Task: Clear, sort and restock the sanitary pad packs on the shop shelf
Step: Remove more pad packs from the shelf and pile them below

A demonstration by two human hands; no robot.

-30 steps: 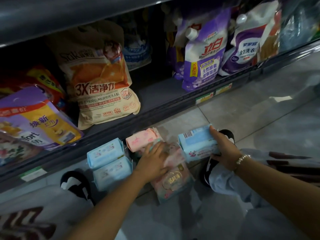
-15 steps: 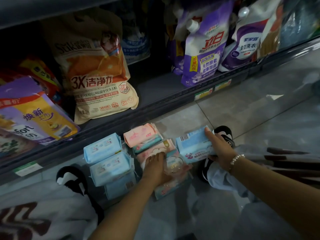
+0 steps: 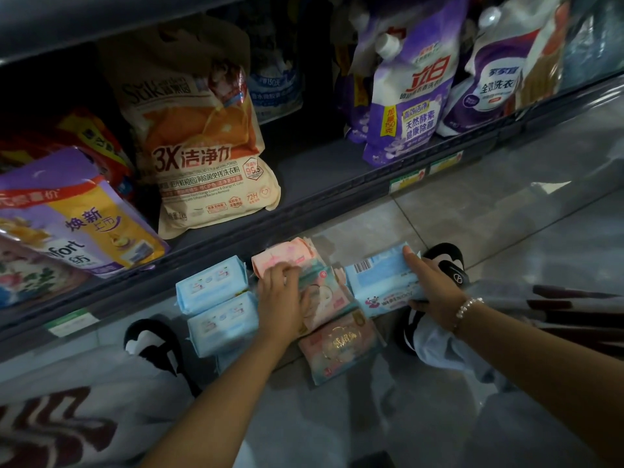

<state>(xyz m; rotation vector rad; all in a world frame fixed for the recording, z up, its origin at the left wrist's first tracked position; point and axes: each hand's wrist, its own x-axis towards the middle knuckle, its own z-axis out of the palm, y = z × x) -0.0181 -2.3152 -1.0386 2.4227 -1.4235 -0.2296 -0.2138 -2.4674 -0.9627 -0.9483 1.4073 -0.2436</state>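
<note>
We've got the pad packs on the floor below the shelf (image 3: 337, 187). Left hand (image 3: 282, 298) curls over the pink pack pile (image 3: 332, 298), pale blue packs (image 3: 216, 304) just left of it. Right hand (image 3: 434, 287) grips the blue barcode pack (image 3: 378, 282). Risk: loose pile slides apart if we lift one-handed.

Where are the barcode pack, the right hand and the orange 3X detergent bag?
barcode pack (image 3: 381, 278): head view, on its pale blue top face.
right hand (image 3: 434, 285): head view, on the back of the hand.
orange 3X detergent bag (image 3: 202, 157): head view, on its printed front.
</note>
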